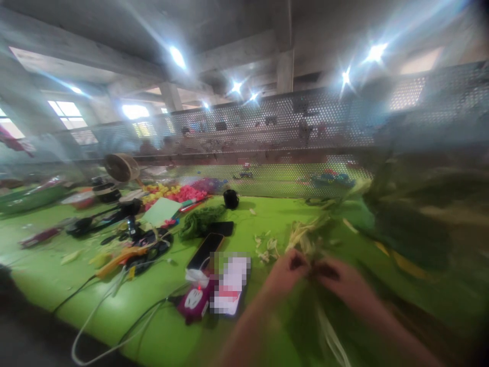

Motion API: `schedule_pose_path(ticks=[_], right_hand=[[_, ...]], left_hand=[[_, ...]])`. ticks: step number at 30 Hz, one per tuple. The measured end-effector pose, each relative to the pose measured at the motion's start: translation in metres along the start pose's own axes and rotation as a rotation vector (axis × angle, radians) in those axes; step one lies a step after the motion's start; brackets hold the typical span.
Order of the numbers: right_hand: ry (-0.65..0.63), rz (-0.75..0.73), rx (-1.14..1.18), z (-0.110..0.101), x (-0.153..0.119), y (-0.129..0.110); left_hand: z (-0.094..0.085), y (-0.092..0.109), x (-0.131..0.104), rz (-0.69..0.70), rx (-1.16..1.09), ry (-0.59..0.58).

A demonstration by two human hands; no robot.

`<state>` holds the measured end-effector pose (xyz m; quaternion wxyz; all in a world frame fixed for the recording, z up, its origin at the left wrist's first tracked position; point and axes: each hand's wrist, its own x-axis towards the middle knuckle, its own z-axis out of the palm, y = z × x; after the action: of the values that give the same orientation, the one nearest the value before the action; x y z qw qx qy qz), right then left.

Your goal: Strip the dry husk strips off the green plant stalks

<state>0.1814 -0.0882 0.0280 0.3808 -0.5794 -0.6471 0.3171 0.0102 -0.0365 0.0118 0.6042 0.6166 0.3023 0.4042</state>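
My left hand (pixel 288 269) is closed, its fingers pinched on a bundle of pale, straw-coloured strips (pixel 301 234) that look like husk or raffia. Right beside it, my right hand (pixel 336 278) is closed too and pinches the same bundle; motion blur hides the exact grip. The strips fan out above the hands, and long pale strands (pixel 330 336) hang below them. Small cream-coloured scraps (pixel 267 247) lie on the green table (pixel 171 334) just left of my hands.
A lit phone (pixel 231 285), a dark phone (pixel 206 251) and a purple power block (pixel 194 300) with cables lie to the left. Further left are an orange-handled tool (pixel 121 261) and pink and yellow pieces (pixel 187 193). A perforated panel (pixel 260 127) stands behind; a dark bundle (pixel 412 234) is at right.
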Motion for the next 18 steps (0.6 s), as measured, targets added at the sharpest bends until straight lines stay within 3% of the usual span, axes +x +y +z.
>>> schedule_pose_path(ticks=[12,18], right_hand=[[-0.009,-0.139,-0.163,0.0020,-0.0034,-0.0033],[0.067,-0.051,-0.085,-0.0001,-0.0026,-0.0028]], left_hand=[[0.0006,0.0019,-0.0006,-0.023,0.075,0.096],[0.0002,-0.0034,0.0010,0.006,0.154,0.126]])
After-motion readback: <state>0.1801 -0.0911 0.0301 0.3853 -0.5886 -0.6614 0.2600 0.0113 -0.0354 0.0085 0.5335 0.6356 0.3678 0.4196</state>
